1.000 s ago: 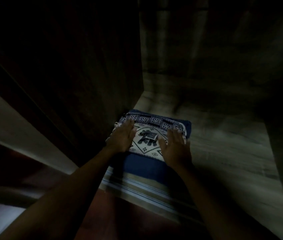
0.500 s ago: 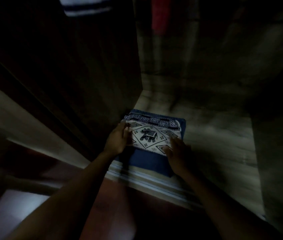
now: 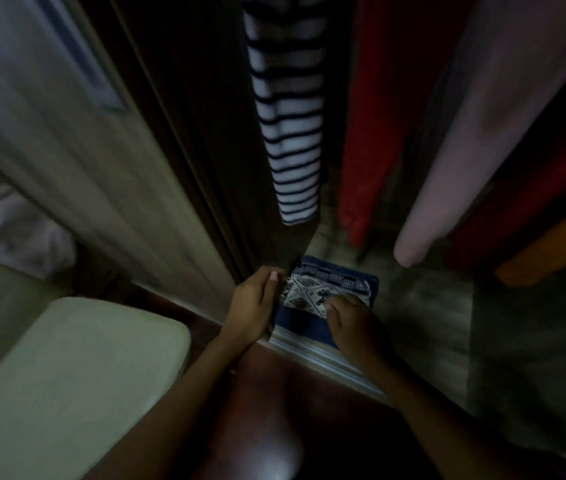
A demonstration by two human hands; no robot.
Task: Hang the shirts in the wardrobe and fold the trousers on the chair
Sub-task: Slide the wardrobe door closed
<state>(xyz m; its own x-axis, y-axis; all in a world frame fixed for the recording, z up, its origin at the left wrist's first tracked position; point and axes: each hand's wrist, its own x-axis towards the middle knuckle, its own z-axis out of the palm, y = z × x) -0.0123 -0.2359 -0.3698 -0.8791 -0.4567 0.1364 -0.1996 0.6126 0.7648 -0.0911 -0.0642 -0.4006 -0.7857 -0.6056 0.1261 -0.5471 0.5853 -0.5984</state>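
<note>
The folded trousers [image 3: 330,292] lie flat on the wardrobe floor [image 3: 423,306], in its front left corner just behind the sill. They are a blue cloth with a white patterned panel on top. Both forearms reach forward and down from the bottom of the view and converge on them. The left hand [image 3: 255,304] is at the bundle's left edge, back of the hand upward, with its fingers curled and the thumb up near the dark side panel [image 3: 205,150]. Whether it pinches the cloth or only rests beside it cannot be told in the dim, blurred view. The right hand [image 3: 354,322] sits on the near edge of the white panel, knuckles bent and fingertips tucked out of sight, so its hold is likewise unclear. Above them hang a striped shirt [image 3: 288,133], a red shirt [image 3: 371,133] and a pink shirt [image 3: 465,150], all clear of the trousers. A pale chair seat [image 3: 67,375] stands outside the wardrobe, to the left.
</note>
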